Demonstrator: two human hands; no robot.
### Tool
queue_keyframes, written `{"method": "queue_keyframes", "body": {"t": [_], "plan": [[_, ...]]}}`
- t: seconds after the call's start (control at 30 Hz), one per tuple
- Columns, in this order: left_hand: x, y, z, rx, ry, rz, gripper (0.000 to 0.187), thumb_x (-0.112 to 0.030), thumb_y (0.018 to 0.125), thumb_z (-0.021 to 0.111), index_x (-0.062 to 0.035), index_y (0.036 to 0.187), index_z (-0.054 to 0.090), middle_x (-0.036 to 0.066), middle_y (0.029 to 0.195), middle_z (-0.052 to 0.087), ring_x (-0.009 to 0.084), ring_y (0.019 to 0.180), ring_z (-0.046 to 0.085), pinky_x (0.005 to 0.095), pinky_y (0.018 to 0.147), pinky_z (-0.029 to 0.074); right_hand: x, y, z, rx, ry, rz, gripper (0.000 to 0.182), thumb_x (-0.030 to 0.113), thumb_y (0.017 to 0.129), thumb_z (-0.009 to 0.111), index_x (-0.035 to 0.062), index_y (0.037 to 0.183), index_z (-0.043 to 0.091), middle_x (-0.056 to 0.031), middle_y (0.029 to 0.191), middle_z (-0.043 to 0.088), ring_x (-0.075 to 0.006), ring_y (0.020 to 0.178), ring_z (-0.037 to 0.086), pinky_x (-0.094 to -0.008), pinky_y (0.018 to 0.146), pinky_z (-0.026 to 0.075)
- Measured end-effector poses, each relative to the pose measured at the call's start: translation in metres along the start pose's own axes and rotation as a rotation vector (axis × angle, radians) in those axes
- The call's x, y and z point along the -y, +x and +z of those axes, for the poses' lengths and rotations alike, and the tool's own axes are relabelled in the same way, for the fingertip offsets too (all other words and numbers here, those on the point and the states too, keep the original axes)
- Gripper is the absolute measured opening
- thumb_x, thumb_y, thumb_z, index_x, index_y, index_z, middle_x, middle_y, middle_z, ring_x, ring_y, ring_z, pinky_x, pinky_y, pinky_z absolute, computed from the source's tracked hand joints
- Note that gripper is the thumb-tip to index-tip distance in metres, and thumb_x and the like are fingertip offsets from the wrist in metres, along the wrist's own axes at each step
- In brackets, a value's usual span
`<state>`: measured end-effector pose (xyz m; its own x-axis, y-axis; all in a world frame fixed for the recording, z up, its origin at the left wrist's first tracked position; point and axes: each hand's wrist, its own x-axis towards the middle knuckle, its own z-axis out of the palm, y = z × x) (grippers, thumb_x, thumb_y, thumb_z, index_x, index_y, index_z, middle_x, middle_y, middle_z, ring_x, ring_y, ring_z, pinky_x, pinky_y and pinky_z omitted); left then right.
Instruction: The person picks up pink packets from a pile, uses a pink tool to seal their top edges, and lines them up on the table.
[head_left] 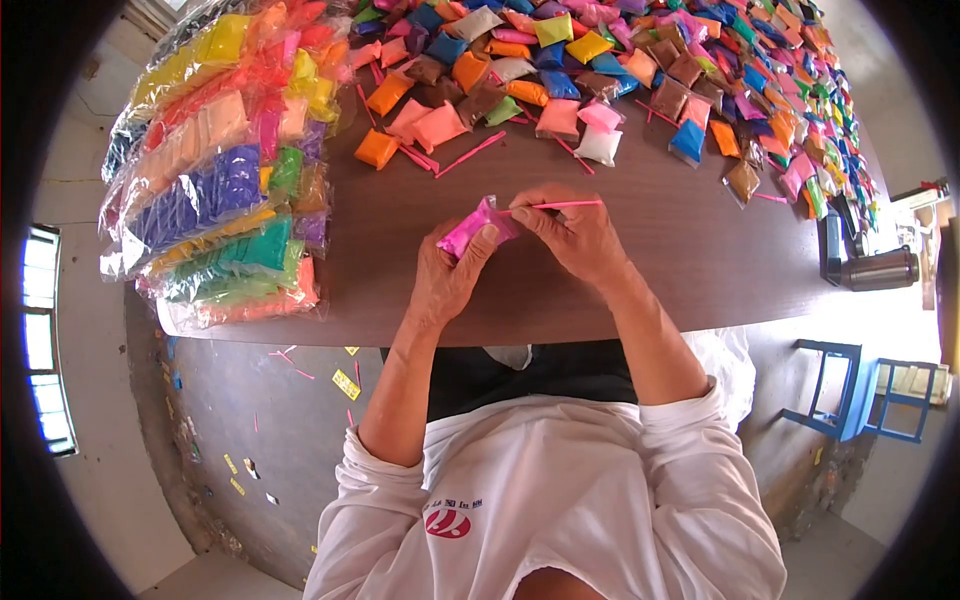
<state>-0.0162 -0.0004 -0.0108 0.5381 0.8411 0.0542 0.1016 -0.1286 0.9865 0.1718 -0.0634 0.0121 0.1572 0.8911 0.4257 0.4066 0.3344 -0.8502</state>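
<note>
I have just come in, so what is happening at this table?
A person at a brown table holds a small pink packet in the left hand. The right hand pinches a thin pink stick near the packet's end. Colourful packets lie heaped beyond, and clear bags are piled at the left.

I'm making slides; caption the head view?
Left hand holding a pink packet, right hand a pink stick, above a brown table.
</note>
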Motion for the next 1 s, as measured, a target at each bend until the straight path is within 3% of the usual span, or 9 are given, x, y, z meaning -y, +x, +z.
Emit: {"method": "queue_keyframes", "body": {"t": [0.1, 0.2, 0.3, 0.4, 0.5, 0.6, 0.7, 0.8, 1.0], "plan": [[0.001, 0.0, 0.0, 0.003, 0.003, -0.003, 0.046, -0.045, 0.091, 0.068, 0.0003, 0.09, 0.066, 0.002, 0.078, 0.056, 0.0103, 0.072, 0.048, 0.027, 0.063, 0.04, -0.007, 0.01, -0.01, 0.115, -0.05, -0.067, 0.017, 0.018, 0.092, 0.067, 0.001, 0.094, 0.067, -0.0096, 0.078, 0.066, -0.0199, 0.069, 0.062, -0.0311, 0.066, 0.05], [0.0, 0.0, 0.002, -0.006, -0.013, 0.008, 0.045, -0.045, 0.092, 0.068, 0.0002, 0.088, 0.065, 0.001, 0.075, 0.055, 0.0098, 0.071, 0.047, 0.0268, 0.061, 0.04, 0.006, 0.02, -0.03, 0.397, -0.113, 0.15, 0.025, 0.026, 0.094, 0.065, 0.0018, 0.096, 0.068, -0.0079, 0.084, 0.068, -0.0173, 0.076, 0.064, -0.0304, 0.071, 0.051], [0.001, 0.0, 0.004, -0.007, -0.068, -0.003, 0.045, -0.045, 0.092, 0.068, 0.0002, 0.088, 0.065, 0.001, 0.075, 0.055, 0.0098, 0.07, 0.047, 0.0269, 0.06, 0.039, 0.01, 0.023, -0.031, 0.39, -0.171, 0.173, 0.024, 0.025, 0.093, 0.067, 0.0014, 0.095, 0.068, -0.0071, 0.082, 0.068, -0.0165, 0.077, 0.063, -0.0306, 0.071, 0.051], [0.004, 0.001, 0.002, -0.001, -0.04, 0.009, 0.045, -0.044, 0.092, 0.068, 0.0002, 0.089, 0.065, 0.001, 0.076, 0.055, 0.0098, 0.071, 0.047, 0.0272, 0.061, 0.04, -0.003, 0.024, -0.023, 0.255, -0.046, 0.02, 0.02, 0.022, 0.092, 0.066, 0.0018, 0.093, 0.067, -0.0086, 0.073, 0.063, -0.0176, 0.067, 0.058, -0.0311, 0.064, 0.047], [0.007, 0.002, 0.0, -0.001, 0.018, 0.043, 0.045, -0.044, 0.093, 0.066, 0.0004, 0.088, 0.065, 0.003, 0.077, 0.057, 0.0109, 0.072, 0.049, 0.0282, 0.062, 0.041, -0.003, 0.024, -0.02, 0.258, -0.003, 0.003, 0.021, 0.022, 0.092, 0.066, 0.0018, 0.093, 0.068, -0.0081, 0.073, 0.063, -0.0176, 0.067, 0.057, -0.0305, 0.065, 0.047], [0.004, 0.0, 0.001, -0.004, 0.014, 0.009, 0.045, -0.044, 0.094, 0.065, 0.0007, 0.088, 0.065, 0.006, 0.077, 0.058, 0.0134, 0.071, 0.05, 0.0297, 0.063, 0.042, -0.005, 0.023, -0.028, 0.424, -0.086, 0.16, 0.02, 0.022, 0.092, 0.067, 0.0018, 0.093, 0.068, -0.0078, 0.076, 0.065, -0.0168, 0.069, 0.059, -0.0302, 0.066, 0.048], [0.0, 0.001, -0.001, 0.013, 0.024, -0.001, 0.045, -0.045, 0.093, 0.065, 0.0005, 0.089, 0.065, 0.006, 0.078, 0.059, 0.0142, 0.071, 0.051, 0.0298, 0.064, 0.042, 0.001, 0.027, -0.031, 0.363, -0.012, 0.19, 0.019, 0.021, 0.092, 0.067, 0.0022, 0.094, 0.069, -0.0081, 0.078, 0.066, -0.0166, 0.07, 0.06, -0.0305, 0.068, 0.048], [0.003, 0.002, 0.0, 0.006, 0.031, 0.022, 0.045, -0.045, 0.093, 0.066, 0.0004, 0.09, 0.065, 0.004, 0.078, 0.058, 0.0126, 0.072, 0.05, 0.0286, 0.065, 0.042, -0.004, 0.03, -0.021, 0.265, 0.019, 0.053, 0.017, 0.02, 0.092, 0.066, 0.0032, 0.094, 0.069, -0.0078, 0.078, 0.067, -0.0168, 0.071, 0.061, -0.0306, 0.068, 0.048], [0.005, 0.0, -0.001, 0.011, -0.008, -0.022, 0.044, -0.044, 0.094, 0.065, 0.0005, 0.089, 0.066, 0.001, 0.078, 0.057, 0.0093, 0.073, 0.049, 0.0265, 0.064, 0.041, -0.009, 0.027, -0.025, 0.418, -0.079, 0.096, 0.02, 0.023, 0.092, 0.066, 0.0034, 0.094, 0.07, -0.007, 0.078, 0.067, -0.0163, 0.072, 0.061, -0.0306, 0.068, 0.048]]}}
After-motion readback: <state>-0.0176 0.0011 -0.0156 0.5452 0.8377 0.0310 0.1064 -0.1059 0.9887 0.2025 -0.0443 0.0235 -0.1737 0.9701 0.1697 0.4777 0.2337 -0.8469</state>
